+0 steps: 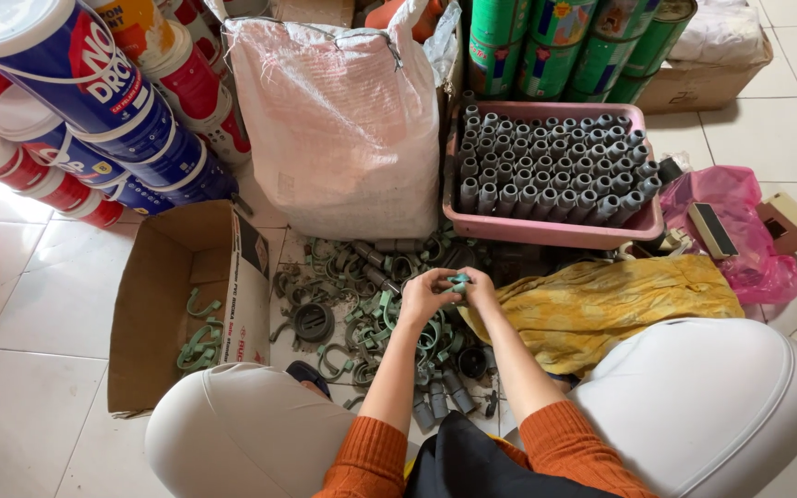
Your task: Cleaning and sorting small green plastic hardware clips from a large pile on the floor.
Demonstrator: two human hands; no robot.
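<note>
Between the knees of a person seated on a tiled floor [20, 277], both hands meet over a pile of fittings [362, 295]. The left hand [424, 293] and right hand [479, 288] together pinch one small green clip [458, 280], fingertips of each closed on it from either side. The clip is held just above the pile; its long axis seems to run roughly left to right between the hands, though fingers hide most of it, so which way it opens cannot be told.

To the left sits one open cardboard box [154, 304] with several green clips lying in its bottom. Behind the pile stands one white sack [343, 120], and beside it one pink tray [555, 229] packed with upright grey pipe fittings in about six rows, too many to count surely. A yellow cloth [601, 304] lies to the right, touching the pile, with a pink bag [740, 231] beyond it. Stacked paint buckets [76, 83] lie at the far left, and green cans [565, 46] stand behind the tray.
</note>
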